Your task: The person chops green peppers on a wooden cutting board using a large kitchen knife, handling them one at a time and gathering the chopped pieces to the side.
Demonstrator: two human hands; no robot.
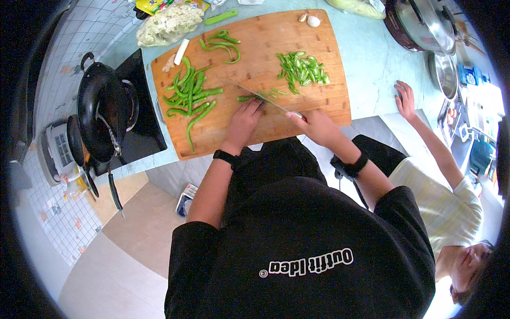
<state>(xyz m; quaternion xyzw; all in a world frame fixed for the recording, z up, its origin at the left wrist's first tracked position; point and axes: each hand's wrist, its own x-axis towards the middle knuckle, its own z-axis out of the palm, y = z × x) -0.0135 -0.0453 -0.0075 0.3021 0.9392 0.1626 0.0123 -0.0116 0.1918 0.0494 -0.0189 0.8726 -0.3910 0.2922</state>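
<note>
My right hand [317, 125] grips the handle of a kitchen knife [275, 104], its blade slanting up and left across a green chili pepper [246, 97]. My left hand [247, 119] presses that pepper on the wooden cutting board [223, 135], fingertips beside the blade. A few cut slices [279, 91] lie just right of the blade. Farther right is a heap of sliced green peppers [303, 69]. Whole green peppers [193, 89] are piled on the board's left, with several more [223, 44] above them. Garlic [313, 21] sits at the top right, a white scallion piece [181, 52] at the top left.
A black wok [101, 111] stands on the cooktop [147, 119] at left. Cauliflower [171, 26] and a green-handled tool [221, 17] lie behind the board. At right are a lidded pot [422, 24], a metal bowl [445, 75] and another person [442, 207], one hand on the counter.
</note>
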